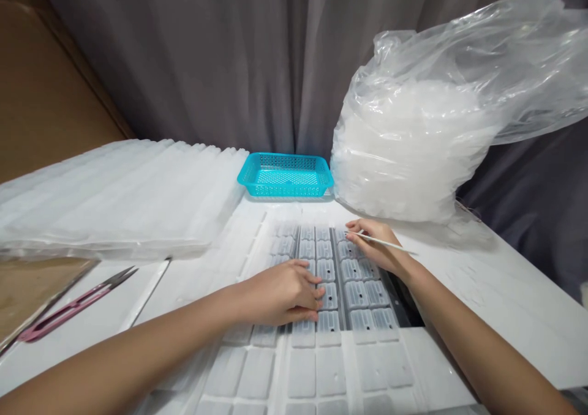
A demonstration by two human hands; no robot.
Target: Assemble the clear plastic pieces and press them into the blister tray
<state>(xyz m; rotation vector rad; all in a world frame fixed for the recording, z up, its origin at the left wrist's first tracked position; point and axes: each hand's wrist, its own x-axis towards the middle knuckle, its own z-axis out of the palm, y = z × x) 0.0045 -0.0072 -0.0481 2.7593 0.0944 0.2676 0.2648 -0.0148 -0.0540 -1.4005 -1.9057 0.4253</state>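
Observation:
Rows of small translucent rectangular pieces (362, 320), several with a small dark dot, lie in columns over a dark surface in the middle. My left hand (294, 292) rests on the left columns, fingers spread and pointing right, holding nothing. At the upper right of the rows, my right hand (372, 240) is closed on a thin white stick (386, 242), which points to the left over the top pieces. Nearer to me, more pale rectangles (302, 372) show under a whitish sheet.
A blue perforated basket (287, 190) stands at the back. White padded sheets (114, 194) are stacked on the left, with pink-handled snips (76, 305) in front. A clear plastic bag (413, 152) of white material stands at the back right, before a grey curtain (206, 54).

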